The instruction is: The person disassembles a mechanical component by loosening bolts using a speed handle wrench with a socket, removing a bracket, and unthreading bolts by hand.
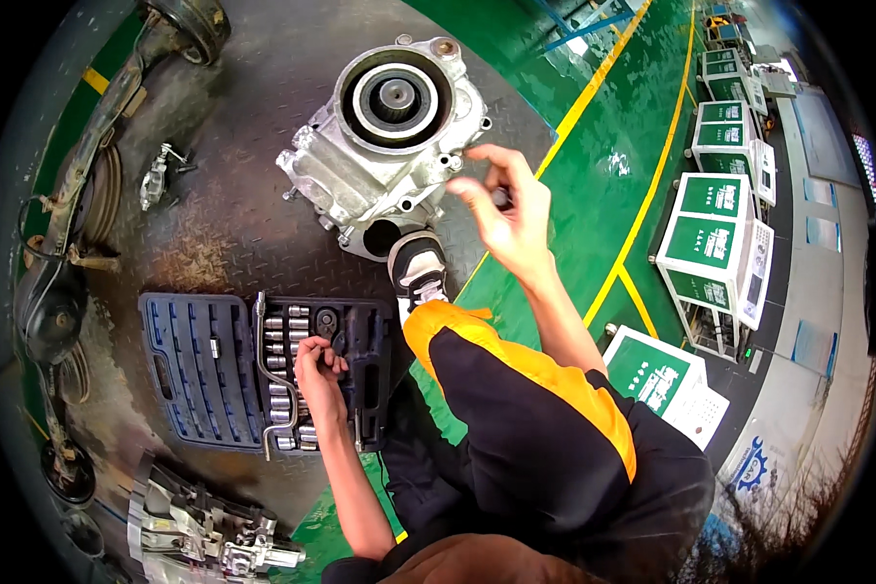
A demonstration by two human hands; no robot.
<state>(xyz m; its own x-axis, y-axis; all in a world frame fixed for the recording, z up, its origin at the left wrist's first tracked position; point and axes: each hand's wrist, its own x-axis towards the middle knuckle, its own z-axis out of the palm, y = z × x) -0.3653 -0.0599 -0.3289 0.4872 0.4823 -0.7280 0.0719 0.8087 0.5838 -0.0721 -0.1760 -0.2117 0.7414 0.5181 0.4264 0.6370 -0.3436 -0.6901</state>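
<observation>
A silver metal gearbox housing [389, 136] stands on the dark plate, its round opening facing up with a splined shaft inside. At its right edge is my right hand [516, 219]. Its thumb and index finger reach toward a bolt hole, and a small grey metal piece [499, 198] shows among the curled fingers; its kind is unclear. My left hand [321, 384] hovers over an opened socket set case [204, 365], fingers loosely bent and apart, with nothing visible in them. Just beyond these fingers lies a ratchet [327, 323]. Several silver sockets [274, 347] sit beside the hand.
My shoe [420, 268] is against the housing's near side. A bent metal bar [266, 370] lies across the case. A small metal part [156, 180] lies left, another gear assembly [204, 530] lower left, and a long axle [54, 292] along the left. White-and-green cabinets [706, 238] stand right.
</observation>
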